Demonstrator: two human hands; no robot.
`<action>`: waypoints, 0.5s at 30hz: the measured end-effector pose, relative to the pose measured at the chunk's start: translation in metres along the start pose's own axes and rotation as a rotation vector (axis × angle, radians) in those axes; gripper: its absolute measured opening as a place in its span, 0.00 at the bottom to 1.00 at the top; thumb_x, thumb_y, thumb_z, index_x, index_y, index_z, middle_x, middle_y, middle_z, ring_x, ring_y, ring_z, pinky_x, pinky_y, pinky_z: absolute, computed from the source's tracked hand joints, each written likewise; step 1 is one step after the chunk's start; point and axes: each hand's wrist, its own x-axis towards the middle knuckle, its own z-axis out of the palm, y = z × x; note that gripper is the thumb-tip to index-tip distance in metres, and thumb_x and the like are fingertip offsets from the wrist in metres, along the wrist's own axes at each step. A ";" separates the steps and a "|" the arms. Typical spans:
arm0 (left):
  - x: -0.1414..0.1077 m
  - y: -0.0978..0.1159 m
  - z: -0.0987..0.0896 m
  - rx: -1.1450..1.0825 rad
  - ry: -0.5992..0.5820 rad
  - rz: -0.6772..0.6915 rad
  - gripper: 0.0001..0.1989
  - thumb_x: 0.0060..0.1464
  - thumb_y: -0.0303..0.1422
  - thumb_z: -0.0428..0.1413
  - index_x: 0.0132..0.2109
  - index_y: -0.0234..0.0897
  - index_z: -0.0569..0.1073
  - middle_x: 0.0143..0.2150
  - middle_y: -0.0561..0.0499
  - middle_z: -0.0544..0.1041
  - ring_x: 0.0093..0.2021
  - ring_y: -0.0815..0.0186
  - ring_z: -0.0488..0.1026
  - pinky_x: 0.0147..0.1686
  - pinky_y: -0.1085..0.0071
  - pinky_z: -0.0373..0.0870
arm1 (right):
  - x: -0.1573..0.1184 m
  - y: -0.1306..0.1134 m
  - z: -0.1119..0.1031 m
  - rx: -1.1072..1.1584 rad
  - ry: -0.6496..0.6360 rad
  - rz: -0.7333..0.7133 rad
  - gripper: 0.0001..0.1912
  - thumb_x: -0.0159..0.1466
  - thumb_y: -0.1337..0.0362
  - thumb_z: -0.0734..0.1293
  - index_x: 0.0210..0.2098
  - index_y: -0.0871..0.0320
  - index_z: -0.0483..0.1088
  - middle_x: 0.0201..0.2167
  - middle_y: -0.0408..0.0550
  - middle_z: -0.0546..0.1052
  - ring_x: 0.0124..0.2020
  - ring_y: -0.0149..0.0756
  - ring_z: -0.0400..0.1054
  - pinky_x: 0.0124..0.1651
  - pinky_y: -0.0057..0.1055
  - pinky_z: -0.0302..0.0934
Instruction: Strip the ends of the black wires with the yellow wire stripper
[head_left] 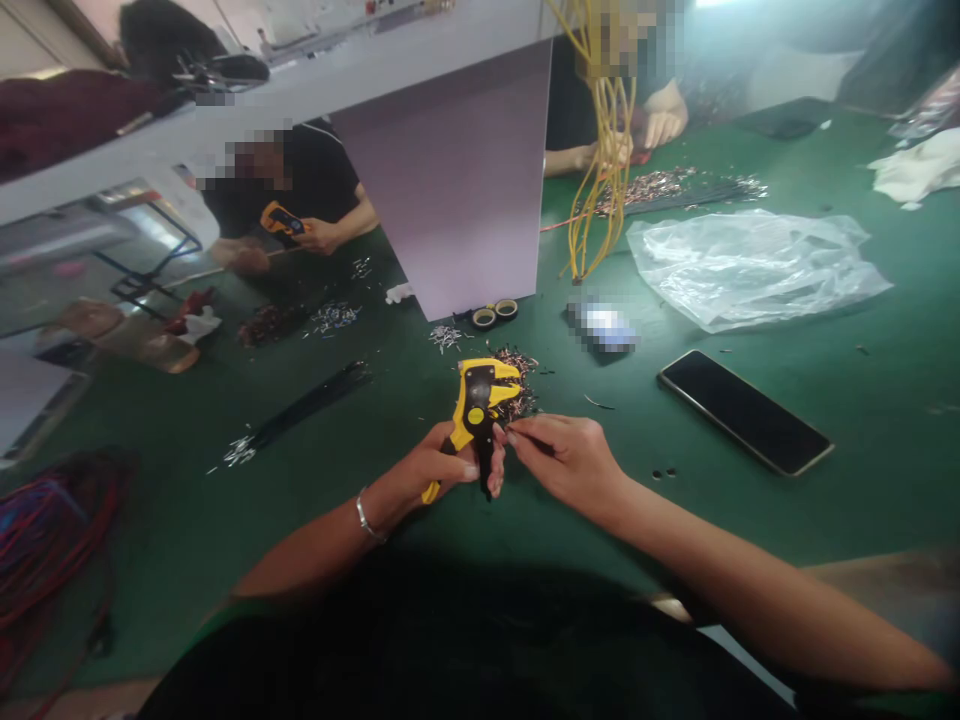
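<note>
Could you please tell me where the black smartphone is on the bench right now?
In the head view, the black smartphone lies on the green mat, right of the person's right hand and below the clear plastic bag.

Light: even, fairly bright indoor light across the bench. Glare: pale haze at top right, far beyond the right hand (566, 462); white sheen on the plastic bag (750, 270). Shadow: deep, on the dark shirt (450, 645) just below the left hand (435, 467). Distortion: wide-angle bending toward the frame edges. Blur: mosaic patches, upper frame; slight softness overall.
</note>
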 end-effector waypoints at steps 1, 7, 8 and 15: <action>0.000 0.001 0.001 0.007 -0.005 -0.008 0.19 0.42 0.28 0.62 0.45 0.31 0.74 0.34 0.45 0.76 0.32 0.60 0.74 0.35 0.60 0.73 | 0.000 0.000 0.000 -0.014 0.000 -0.017 0.14 0.67 0.68 0.62 0.33 0.58 0.80 0.27 0.48 0.82 0.26 0.33 0.76 0.32 0.29 0.69; 0.001 0.002 0.002 0.054 0.030 -0.012 0.20 0.40 0.28 0.64 0.43 0.32 0.73 0.36 0.46 0.76 0.32 0.62 0.74 0.36 0.63 0.74 | -0.001 -0.003 -0.002 -0.021 -0.021 -0.085 0.15 0.68 0.69 0.62 0.30 0.56 0.79 0.27 0.47 0.82 0.27 0.32 0.77 0.33 0.29 0.70; 0.000 0.001 0.001 0.067 0.032 -0.005 0.20 0.40 0.28 0.65 0.44 0.32 0.73 0.36 0.46 0.76 0.33 0.62 0.74 0.37 0.63 0.74 | -0.001 -0.004 -0.002 -0.010 -0.021 -0.095 0.16 0.68 0.69 0.62 0.28 0.56 0.78 0.26 0.46 0.82 0.26 0.32 0.76 0.34 0.28 0.70; -0.003 -0.003 -0.004 0.243 0.073 0.011 0.16 0.47 0.28 0.66 0.44 0.32 0.74 0.36 0.47 0.75 0.33 0.65 0.74 0.37 0.66 0.74 | -0.002 -0.002 -0.001 -0.023 -0.032 -0.100 0.17 0.68 0.69 0.62 0.26 0.58 0.76 0.26 0.47 0.81 0.25 0.31 0.75 0.33 0.27 0.68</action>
